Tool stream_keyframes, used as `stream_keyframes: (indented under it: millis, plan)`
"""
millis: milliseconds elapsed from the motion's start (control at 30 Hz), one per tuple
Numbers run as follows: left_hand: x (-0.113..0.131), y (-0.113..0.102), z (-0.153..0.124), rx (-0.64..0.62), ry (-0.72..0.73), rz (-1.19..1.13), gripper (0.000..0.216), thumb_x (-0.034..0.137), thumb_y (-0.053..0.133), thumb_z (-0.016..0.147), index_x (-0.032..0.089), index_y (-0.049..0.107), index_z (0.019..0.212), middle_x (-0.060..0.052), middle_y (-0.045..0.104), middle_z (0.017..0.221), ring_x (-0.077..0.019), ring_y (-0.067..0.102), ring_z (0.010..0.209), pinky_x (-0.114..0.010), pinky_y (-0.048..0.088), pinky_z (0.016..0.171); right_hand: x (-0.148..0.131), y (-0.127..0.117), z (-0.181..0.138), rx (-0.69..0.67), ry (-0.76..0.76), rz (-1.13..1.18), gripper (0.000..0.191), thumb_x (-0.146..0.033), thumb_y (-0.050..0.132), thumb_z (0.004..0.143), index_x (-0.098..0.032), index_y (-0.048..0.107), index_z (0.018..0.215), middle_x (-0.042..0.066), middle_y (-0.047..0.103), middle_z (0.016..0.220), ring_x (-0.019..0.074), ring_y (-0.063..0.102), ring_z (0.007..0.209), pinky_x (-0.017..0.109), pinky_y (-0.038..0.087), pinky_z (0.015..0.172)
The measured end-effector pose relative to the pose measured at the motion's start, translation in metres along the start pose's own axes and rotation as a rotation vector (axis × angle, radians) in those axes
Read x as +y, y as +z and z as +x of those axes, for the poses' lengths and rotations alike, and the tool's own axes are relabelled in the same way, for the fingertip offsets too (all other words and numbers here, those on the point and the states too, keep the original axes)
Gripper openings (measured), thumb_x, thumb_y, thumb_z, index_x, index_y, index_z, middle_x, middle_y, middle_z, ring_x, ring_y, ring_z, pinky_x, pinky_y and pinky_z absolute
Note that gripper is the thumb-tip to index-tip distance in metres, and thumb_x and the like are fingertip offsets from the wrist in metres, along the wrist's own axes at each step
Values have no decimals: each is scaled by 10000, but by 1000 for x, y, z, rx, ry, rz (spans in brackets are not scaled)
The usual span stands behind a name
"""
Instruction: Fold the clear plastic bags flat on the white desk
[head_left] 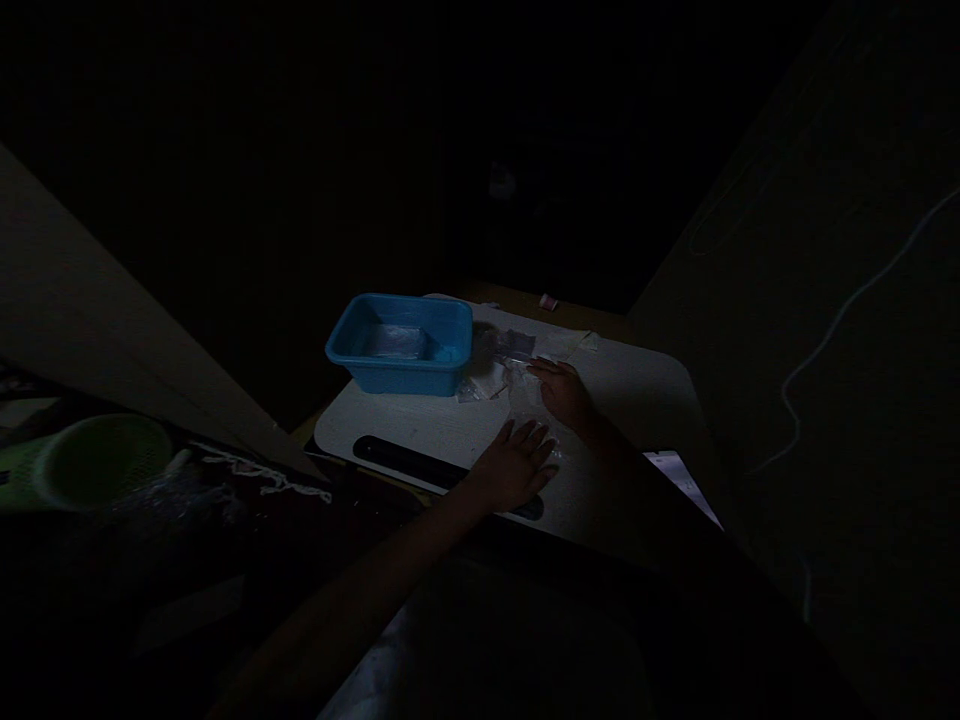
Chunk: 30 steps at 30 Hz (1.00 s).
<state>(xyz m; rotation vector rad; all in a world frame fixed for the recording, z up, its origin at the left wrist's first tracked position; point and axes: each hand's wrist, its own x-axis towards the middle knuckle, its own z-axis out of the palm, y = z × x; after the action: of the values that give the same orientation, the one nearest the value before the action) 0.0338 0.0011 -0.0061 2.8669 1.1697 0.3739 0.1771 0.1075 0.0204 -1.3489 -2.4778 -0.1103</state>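
Note:
The scene is very dark. My left hand lies flat with its fingers spread on a white board, pressing on a clear plastic bag. My right hand rests just beyond it on the same bag, its fingers curled at the bag's far end. Small clear plastic packets lie crumpled by a blue plastic tub, which stands at the board's far left and has something pale inside.
A dark long strip lies along the board's near edge. A green round container and a pale cord sit at the left. Slanted panels rise on both sides. A white cable hangs at the right.

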Motion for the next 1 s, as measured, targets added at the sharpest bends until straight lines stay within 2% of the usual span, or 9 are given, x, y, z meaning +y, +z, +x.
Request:
stream_keyframes:
  millis: [133, 233, 367, 633, 833, 1000]
  plan:
    - [-1, -1, 0, 9, -5, -2, 489, 415, 201, 915, 159, 399, 1281, -100, 361, 1374, -237, 274, 1282, -439, 190, 1034, 3, -10, -63, 16, 4, -55, 437, -95, 297, 798, -122, 514, 1176, 103, 536, 1231, 178, 450, 1169, 375, 332, 974]
    - [-3, -1, 0, 10, 3, -2, 482, 407, 216, 915, 153, 397, 1282, -103, 360, 1375, -237, 281, 1279, -435, 195, 1032, -5, -11, -115, -4, -18, -157, 414, -211, 286, 869, -129, 443, 1244, 113, 464, 1302, 215, 365, 1238, 448, 255, 1014]
    - [-5, 1, 0, 27, 20, 5, 474, 395, 230, 915, 148, 398, 1282, -110, 352, 1378, -245, 287, 1275, -442, 208, 1025, -19, -10, -152, -31, -28, -198, 435, -288, 278, 895, -134, 377, 1290, 109, 388, 1361, 209, 298, 1278, 455, 207, 1033]
    - [-7, 2, -1, 40, 34, 13, 457, 385, 234, 917, 164, 393, 1284, -99, 370, 1369, -232, 299, 1272, -481, 156, 1034, -28, -14, -152, -92, 43, -164, 449, -301, 277, 890, -134, 368, 1297, 102, 355, 1381, 219, 295, 1277, 493, 187, 1029]
    - [-7, -2, -2, 32, 29, -28, 456, 360, 247, 917, 155, 341, 1313, -111, 357, 1375, -226, 294, 1275, -480, 169, 1035, -30, -15, -152, -111, 71, -149, 450, -305, 278, 886, -145, 371, 1297, 94, 345, 1386, 211, 284, 1283, 488, 181, 1032]
    - [-7, -4, -1, 37, -2, -85, 442, 353, 262, 914, 151, 378, 1289, -115, 377, 1362, -220, 314, 1265, -478, 186, 1034, -31, -16, -151, -119, 75, -139, 453, -308, 269, 887, -149, 374, 1298, 93, 341, 1388, 210, 283, 1283, 486, 185, 1031]
